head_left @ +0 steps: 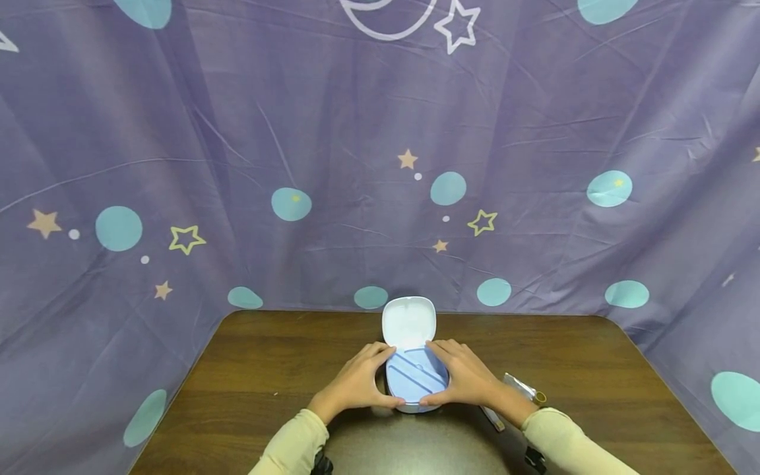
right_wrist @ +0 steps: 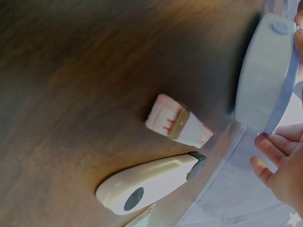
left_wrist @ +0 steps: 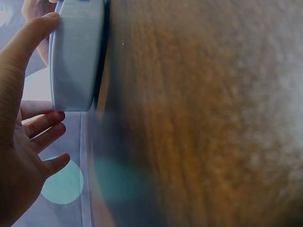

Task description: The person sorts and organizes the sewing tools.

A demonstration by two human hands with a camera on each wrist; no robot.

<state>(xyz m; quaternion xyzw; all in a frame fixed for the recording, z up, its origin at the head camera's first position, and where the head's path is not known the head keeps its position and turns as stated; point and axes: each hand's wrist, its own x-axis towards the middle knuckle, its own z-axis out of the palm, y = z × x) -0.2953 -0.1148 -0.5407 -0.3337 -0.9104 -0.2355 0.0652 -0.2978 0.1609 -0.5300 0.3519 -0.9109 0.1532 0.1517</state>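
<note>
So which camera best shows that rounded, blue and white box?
Head view: the box shows from above, white lid open, ridged blue interior visible. Left wrist mainly shows one wall, cropped; right wrist, a wall with a blue button.

The left grip (head_left: 356, 379) holds the case (head_left: 417, 377) from its left side, thumb near, fingertips far; the right grip (head_left: 466, 376) mirrors it opposite. Sleeved forearms (head_left: 293, 441) angle in from the case's near side.

A: The box (head_left: 417, 375) is looking like smooth plastic, right?
B: Yes, and the table (head_left: 267, 376) is showing wood grain, gleaming in one patch.
A: The curtain (head_left: 356, 119) is looking like creased, matt cloth.
B: The sleeve (head_left: 570, 442) is looking like cloth, the tool (right_wrist: 163, 183) smooth plastic.
</note>
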